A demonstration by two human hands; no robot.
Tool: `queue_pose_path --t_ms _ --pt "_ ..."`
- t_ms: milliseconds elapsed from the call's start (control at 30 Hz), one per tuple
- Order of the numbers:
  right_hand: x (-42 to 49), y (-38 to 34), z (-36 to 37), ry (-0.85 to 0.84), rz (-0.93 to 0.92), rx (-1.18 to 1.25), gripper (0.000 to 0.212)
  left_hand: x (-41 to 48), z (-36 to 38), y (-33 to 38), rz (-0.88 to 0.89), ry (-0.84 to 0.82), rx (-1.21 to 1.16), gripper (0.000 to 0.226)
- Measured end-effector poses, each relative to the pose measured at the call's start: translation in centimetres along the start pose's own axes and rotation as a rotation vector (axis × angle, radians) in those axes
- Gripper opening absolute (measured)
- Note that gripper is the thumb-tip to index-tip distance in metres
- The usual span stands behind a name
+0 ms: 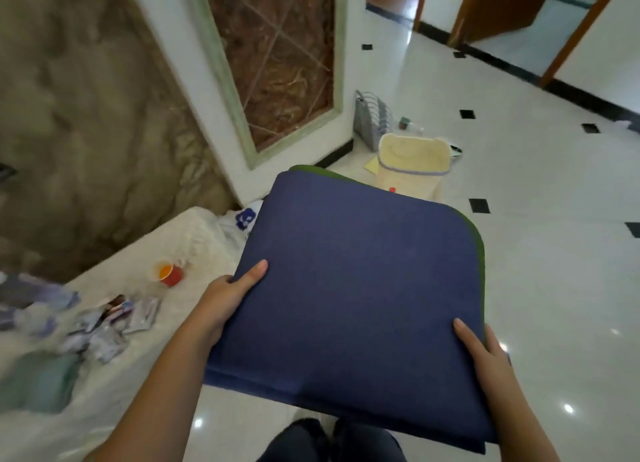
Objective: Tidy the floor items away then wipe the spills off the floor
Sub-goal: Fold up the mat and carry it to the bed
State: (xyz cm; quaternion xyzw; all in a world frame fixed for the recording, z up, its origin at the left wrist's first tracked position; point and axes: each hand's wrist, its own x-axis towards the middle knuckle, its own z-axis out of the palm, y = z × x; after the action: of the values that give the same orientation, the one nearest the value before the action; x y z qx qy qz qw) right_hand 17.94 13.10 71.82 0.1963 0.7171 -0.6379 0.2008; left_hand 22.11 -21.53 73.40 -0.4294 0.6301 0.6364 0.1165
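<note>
A folded dark blue mat with a green underside showing at its far and right edges is held up in front of me, above the floor. My left hand grips its left edge, thumb lying on top. My right hand grips its right edge near the front corner, thumb on top as well. The fingers of both hands are hidden under the mat.
A cream woven basket and a grey wire rack stand on the white tiled floor by the wall corner, with small items beyond. At left a white-covered surface carries a red cup, packets and cloths.
</note>
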Motion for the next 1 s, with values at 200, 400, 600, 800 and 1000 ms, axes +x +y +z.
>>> queue_pose_path --t_ms 200,400,600,800,1000 --pt "-0.8 -1.5 6.7 -0.298 -0.004 -0.149 0.036 -6.7 -7.9 -6.7 -0.096 0.210 -0.244 0.084" --pt "-3.2 -3.2 13.0 -0.578 -0.042 -0.275 0.031 -14.6 -12.1 -13.0 -0.129 0.450 -0.471 0.082" --pt "-8.8 -2.2 20.3 -0.814 -0.052 -0.423 0.027 -22.6 -15.7 -20.1 -0.116 0.690 -0.678 0.075" --pt "-17.0 0.9 29.1 -1.010 -0.132 -0.580 0.027 -29.4 -20.0 -28.4 -0.159 0.913 -0.859 0.056" --pt "-27.8 7.7 38.6 -1.140 -0.182 -0.706 0.041 -36.5 -27.4 -38.1 -0.189 1.101 -0.947 0.069"
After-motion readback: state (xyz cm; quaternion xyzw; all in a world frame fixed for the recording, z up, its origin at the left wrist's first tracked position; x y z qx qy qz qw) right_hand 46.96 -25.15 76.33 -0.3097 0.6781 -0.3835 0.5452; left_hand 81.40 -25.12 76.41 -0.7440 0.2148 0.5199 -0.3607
